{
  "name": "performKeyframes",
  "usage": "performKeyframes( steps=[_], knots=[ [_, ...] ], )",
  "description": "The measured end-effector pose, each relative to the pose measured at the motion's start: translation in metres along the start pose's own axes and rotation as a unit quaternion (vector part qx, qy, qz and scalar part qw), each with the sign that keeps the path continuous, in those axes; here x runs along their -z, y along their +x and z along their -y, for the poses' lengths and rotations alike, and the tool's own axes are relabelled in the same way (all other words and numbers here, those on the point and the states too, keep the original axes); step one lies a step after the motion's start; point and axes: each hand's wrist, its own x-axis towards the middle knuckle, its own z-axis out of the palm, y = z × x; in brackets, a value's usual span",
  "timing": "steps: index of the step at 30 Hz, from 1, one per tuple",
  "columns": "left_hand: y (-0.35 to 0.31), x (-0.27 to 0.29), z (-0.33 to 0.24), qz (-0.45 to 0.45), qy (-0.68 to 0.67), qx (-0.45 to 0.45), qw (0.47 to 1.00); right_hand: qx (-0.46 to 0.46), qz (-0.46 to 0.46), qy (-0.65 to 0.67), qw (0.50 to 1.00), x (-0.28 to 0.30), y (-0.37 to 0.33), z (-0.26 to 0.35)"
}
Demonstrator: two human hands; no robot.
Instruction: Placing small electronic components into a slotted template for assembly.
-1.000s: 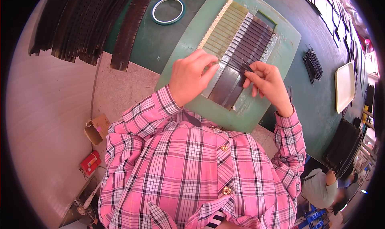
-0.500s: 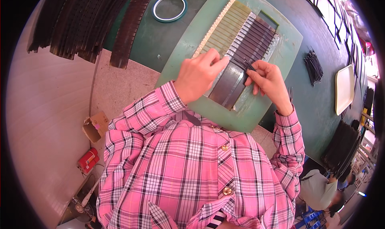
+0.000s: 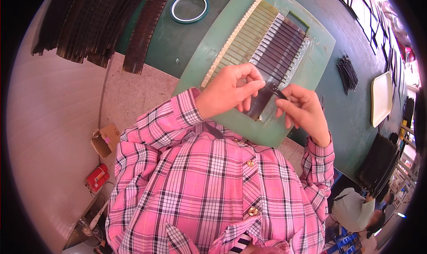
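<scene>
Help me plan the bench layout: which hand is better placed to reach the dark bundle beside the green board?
Probably the right hand: the dark bundle lies on its side, though it holds thin dark strands. The left hand is farther, over the green board.

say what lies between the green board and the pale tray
In the head view, a bundle of thin black strands lies on the table between board and tray.
</scene>
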Motion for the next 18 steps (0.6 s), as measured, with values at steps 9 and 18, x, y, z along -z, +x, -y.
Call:
performKeyframes(
  steps=[9,18],
  knots=[
    [-0.005,0.016,0.01,-0.096,0.132,0.001,0.987,-0.012,0.025,-0.016,0.999,-0.004,0.024,-0.003],
    [-0.002,0.02,0.022,-0.211,0.465,-0.273,0.815,0.009,-0.025,-0.073,0.997,0.005,0.042,-0.013]
  ],
)
